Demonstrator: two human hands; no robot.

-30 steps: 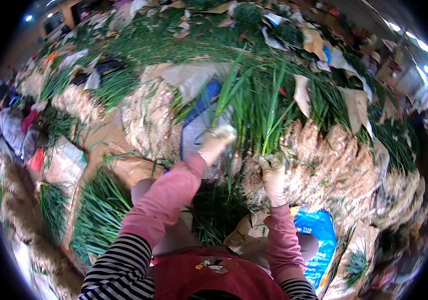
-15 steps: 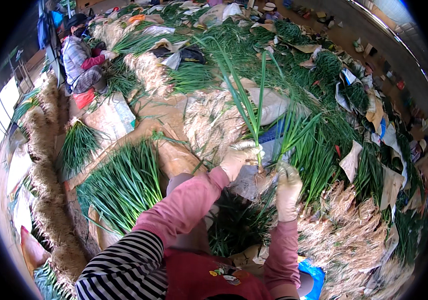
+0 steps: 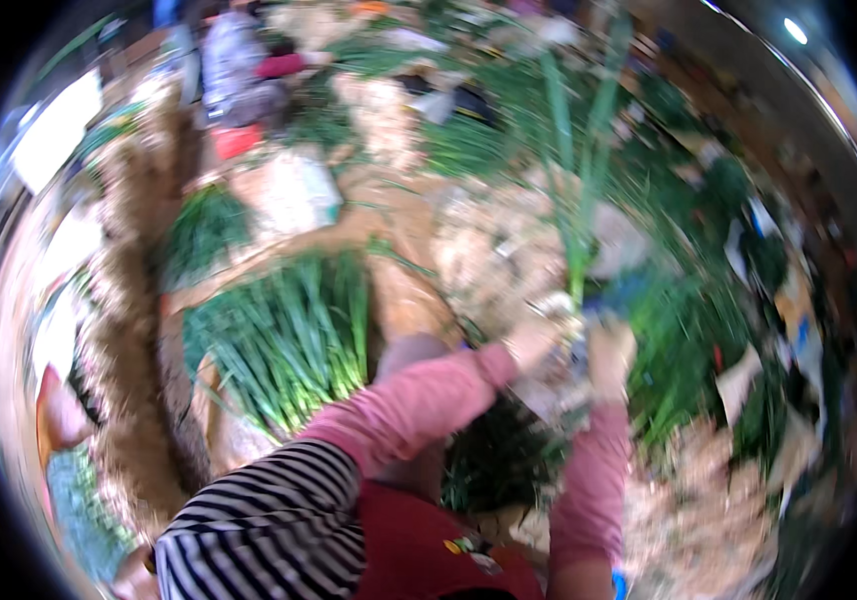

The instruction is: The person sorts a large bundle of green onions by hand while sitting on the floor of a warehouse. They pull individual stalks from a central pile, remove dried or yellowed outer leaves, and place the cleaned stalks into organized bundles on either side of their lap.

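The picture is blurred by motion. My left hand (image 3: 537, 338), in a pale glove, is closed around the lower end of a few green onions (image 3: 579, 215) whose long leaves point up and away. Just to its right my right hand (image 3: 611, 358), also gloved, looks curled closed; its fingers are smeared, and I cannot make out what is in them. Bright green onion leaves (image 3: 674, 345) lie right beside that hand. Their pale, rooty ends (image 3: 694, 490) spread below. The roots of the held onions are hidden or lost in blur.
A thick fan of green onions (image 3: 284, 335) lies left of my knee, with a smaller bunch (image 3: 207, 235) behind it. A long row of pale roots (image 3: 124, 370) runs along the left. Another person (image 3: 236, 75) sits at the far left. Dark green leaves (image 3: 504, 455) lie below my hands.
The whole view has swung, so things appear farther right and tilted. My hands have come closer together, the right now beside the base of the onions held in my left.
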